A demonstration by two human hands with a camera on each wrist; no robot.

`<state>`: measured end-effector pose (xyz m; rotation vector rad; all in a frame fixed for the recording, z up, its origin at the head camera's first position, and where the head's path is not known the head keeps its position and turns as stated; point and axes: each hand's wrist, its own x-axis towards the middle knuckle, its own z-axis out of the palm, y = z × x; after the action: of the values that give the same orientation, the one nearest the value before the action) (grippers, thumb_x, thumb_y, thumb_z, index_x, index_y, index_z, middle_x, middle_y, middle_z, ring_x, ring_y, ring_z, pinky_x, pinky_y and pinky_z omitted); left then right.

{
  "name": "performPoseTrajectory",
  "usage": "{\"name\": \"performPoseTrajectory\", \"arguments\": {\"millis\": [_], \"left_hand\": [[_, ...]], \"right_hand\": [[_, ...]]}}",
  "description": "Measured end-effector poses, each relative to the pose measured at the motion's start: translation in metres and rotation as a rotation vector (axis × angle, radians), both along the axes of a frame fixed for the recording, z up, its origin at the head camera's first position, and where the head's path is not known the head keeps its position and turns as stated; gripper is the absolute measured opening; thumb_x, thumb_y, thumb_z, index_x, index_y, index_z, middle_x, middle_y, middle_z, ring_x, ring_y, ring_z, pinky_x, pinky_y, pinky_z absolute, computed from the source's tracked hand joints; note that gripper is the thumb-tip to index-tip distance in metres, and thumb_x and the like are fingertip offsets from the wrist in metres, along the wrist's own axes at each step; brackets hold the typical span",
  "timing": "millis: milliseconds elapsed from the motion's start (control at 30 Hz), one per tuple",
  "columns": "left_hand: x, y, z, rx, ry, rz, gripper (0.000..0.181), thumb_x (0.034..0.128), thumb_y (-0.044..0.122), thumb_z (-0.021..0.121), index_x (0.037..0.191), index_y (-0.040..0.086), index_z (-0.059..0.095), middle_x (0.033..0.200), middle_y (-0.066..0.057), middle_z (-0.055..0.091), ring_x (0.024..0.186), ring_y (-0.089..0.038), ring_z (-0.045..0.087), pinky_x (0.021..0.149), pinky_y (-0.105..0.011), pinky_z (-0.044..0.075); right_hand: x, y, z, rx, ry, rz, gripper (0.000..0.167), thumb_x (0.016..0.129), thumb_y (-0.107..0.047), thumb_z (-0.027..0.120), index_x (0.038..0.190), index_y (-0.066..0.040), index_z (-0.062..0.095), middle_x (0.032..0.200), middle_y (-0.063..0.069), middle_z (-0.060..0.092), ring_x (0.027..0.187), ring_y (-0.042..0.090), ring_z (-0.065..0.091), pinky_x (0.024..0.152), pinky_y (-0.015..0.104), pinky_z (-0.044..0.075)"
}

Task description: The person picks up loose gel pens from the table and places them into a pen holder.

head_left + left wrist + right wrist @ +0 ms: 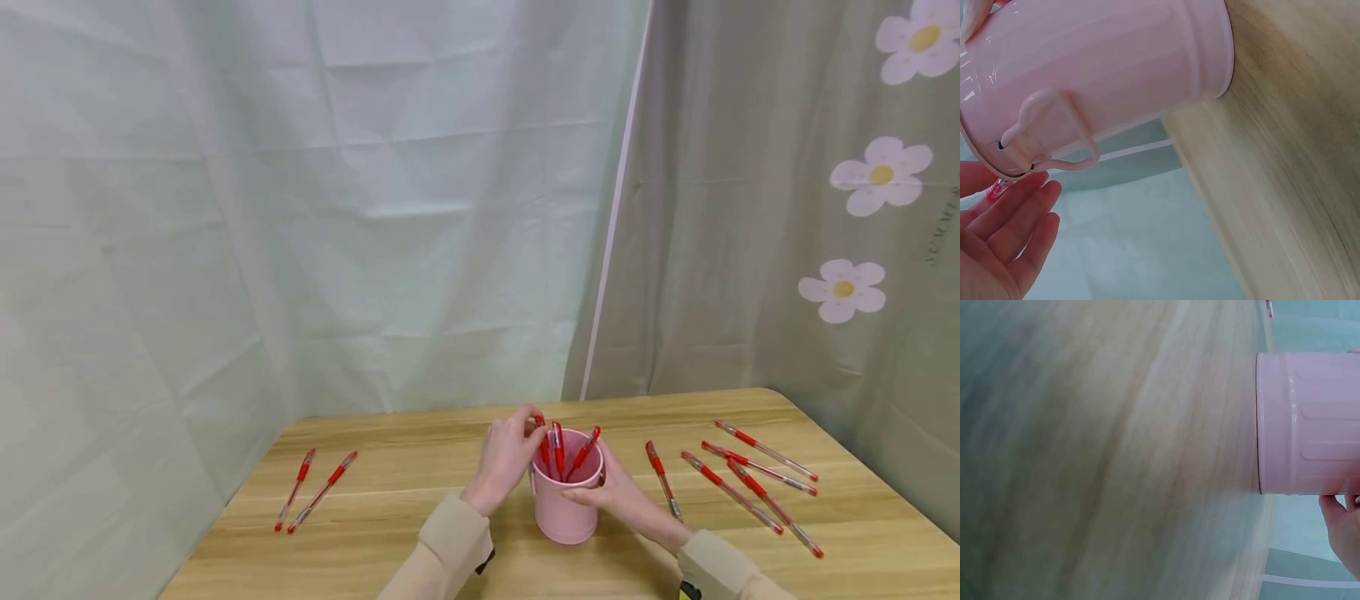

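Note:
A pink bucket (pixel 566 517) stands upright on the table, holding red pens (pixel 558 454) that lean with their capped ends up. At its left rim my left hand (pixel 504 454) pinches the top of a red pen (pixel 544 452). In the left wrist view that hand (pixel 1010 237) has thumb and forefinger at a red cap (pixel 997 189) beside the bucket's handle (pixel 1060 125), other fingers loosely extended. My right hand (pixel 618 492) grips the bucket's right side, thumb across the front. The right wrist view shows this hand (pixel 1344 534) against the bucket wall (pixel 1322 425), partly out of frame.
Two red pens (pixel 322 492) lie at the left of the wooden table (pixel 375 558). Several more pens (pixel 731 492) lie on the right, one (pixel 663 481) close beside my right forearm. Light curtains (pixel 420 208) hang behind the table.

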<state>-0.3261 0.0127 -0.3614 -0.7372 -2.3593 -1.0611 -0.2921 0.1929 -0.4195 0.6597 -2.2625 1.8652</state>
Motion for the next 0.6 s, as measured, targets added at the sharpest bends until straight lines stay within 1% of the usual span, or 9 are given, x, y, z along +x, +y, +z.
{"name": "performPoseTrajectory", "arguments": {"millis": [133, 233, 367, 500, 600], "left_hand": [[0.0, 0.0001, -0.0005, -0.014, 0.031, 0.004, 0.01, 0.0834, 0.013, 0.066, 0.091, 0.008, 0.062, 0.076, -0.002, 0.066, 0.067, -0.01, 0.061, 0.055, -0.022, 0.048], [0.0007, -0.0005, 0.0, -0.017, 0.011, -0.004, 0.013, 0.0839, 0.014, 0.065, 0.095, 0.008, 0.062, 0.079, -0.002, 0.065, 0.067, -0.01, 0.061, 0.055, -0.02, 0.048], [0.0022, -0.0009, 0.0006, -0.01, -0.026, -0.012, 0.017, 0.0839, 0.013, 0.066, 0.099, 0.007, 0.061, 0.082, -0.003, 0.065, 0.069, -0.011, 0.061, 0.056, -0.019, 0.048], [0.0024, -0.0015, 0.0017, 0.001, -0.034, -0.015, 0.019, 0.0852, 0.014, 0.064, 0.102, 0.007, 0.06, 0.083, -0.003, 0.066, 0.071, -0.011, 0.062, 0.059, -0.021, 0.049], [0.0008, -0.0027, 0.003, 0.016, -0.021, -0.01, 0.018, 0.0882, 0.018, 0.06, 0.101, 0.006, 0.061, 0.082, -0.002, 0.065, 0.072, -0.011, 0.061, 0.06, -0.023, 0.049]], "right_hand": [[0.0015, -0.0004, 0.001, 0.014, -0.02, -0.016, 0.072, 0.073, -0.01, 0.074, 0.129, -0.001, 0.029, 0.121, 0.019, 0.045, 0.108, 0.032, 0.045, 0.085, 0.033, 0.041], [0.0016, -0.0012, 0.0016, 0.022, -0.034, -0.022, 0.072, 0.073, -0.011, 0.074, 0.129, -0.001, 0.029, 0.121, 0.018, 0.044, 0.108, 0.032, 0.045, 0.084, 0.032, 0.042], [0.0009, -0.0016, 0.0012, 0.018, -0.027, -0.02, 0.072, 0.073, -0.01, 0.074, 0.129, -0.001, 0.03, 0.121, 0.019, 0.044, 0.108, 0.032, 0.045, 0.084, 0.032, 0.042], [0.0002, -0.0012, -0.0006, 0.009, -0.027, -0.022, 0.072, 0.073, -0.01, 0.075, 0.128, -0.001, 0.03, 0.121, 0.018, 0.045, 0.108, 0.032, 0.045, 0.084, 0.033, 0.042], [-0.0001, -0.0007, -0.0018, -0.003, -0.03, -0.026, 0.071, 0.072, -0.009, 0.075, 0.128, -0.001, 0.031, 0.12, 0.018, 0.045, 0.108, 0.031, 0.045, 0.085, 0.034, 0.042]]}}
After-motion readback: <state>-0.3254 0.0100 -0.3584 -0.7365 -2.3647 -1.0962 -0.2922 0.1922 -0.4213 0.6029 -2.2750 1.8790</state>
